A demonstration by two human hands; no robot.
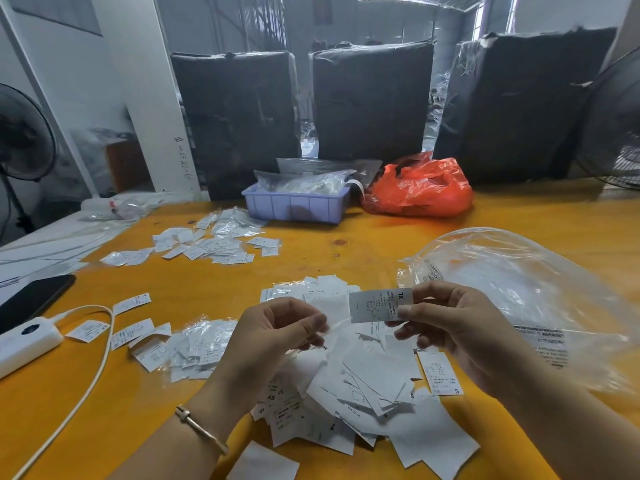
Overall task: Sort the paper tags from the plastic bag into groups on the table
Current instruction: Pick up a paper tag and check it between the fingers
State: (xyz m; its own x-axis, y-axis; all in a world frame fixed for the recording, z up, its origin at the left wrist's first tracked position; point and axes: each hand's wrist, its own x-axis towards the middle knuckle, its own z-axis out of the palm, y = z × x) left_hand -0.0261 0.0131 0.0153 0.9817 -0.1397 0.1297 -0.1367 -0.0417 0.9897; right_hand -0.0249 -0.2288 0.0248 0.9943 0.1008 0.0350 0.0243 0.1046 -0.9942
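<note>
My right hand (460,327) pinches a white paper tag (375,305) marked XL between thumb and fingers, held up over the table. My left hand (273,334) is closed on a thin clear plastic sleeve (334,325) just left of that tag. Below both hands lies a loose heap of white tags (363,386). A large clear plastic bag (512,292) lies at the right, behind my right hand. Another group of tags in clear sleeves (194,348) sits left of my left hand, and a further group (211,244) lies farther back on the orange table (346,244).
A white power strip (24,341) with its cable and a dark phone (31,296) lie at the left edge. A lilac bin (294,204) and a red plastic bag (419,188) stand at the back. Single tags (131,303) lie scattered at the left.
</note>
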